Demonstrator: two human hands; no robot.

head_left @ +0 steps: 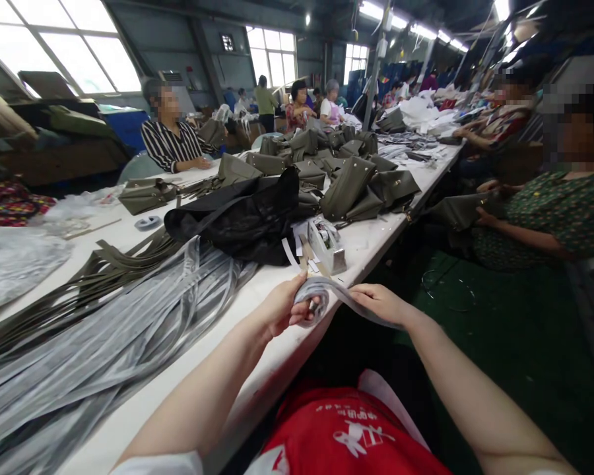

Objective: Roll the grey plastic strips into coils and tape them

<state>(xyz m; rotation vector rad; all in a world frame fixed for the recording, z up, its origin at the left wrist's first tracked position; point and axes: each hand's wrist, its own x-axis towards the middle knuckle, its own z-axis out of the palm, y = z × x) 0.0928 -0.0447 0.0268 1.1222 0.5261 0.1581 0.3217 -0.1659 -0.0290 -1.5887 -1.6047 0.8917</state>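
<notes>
My left hand (290, 305) is closed around a grey strap (321, 285) that is coiled into a loose roll. From the top of the roll the strap runs right to my right hand (380, 302), whose fingers are wrapped over it. Its free end passes under my right wrist, past the table edge. Just beyond the roll stands a white tape dispenser (327, 243), with small paper and card slips (307, 254) beside it. Many more straps in grey plastic wrap (113, 336) lie at my left.
Dark olive straps (123, 264) and a black bag-like piece (237, 214) lie on the white table (257, 290). Olive bags (349, 188) are heaped farther along it. One small coil (148, 223) rests at left. Several people sit around; one at right holds an olive bag (462, 210).
</notes>
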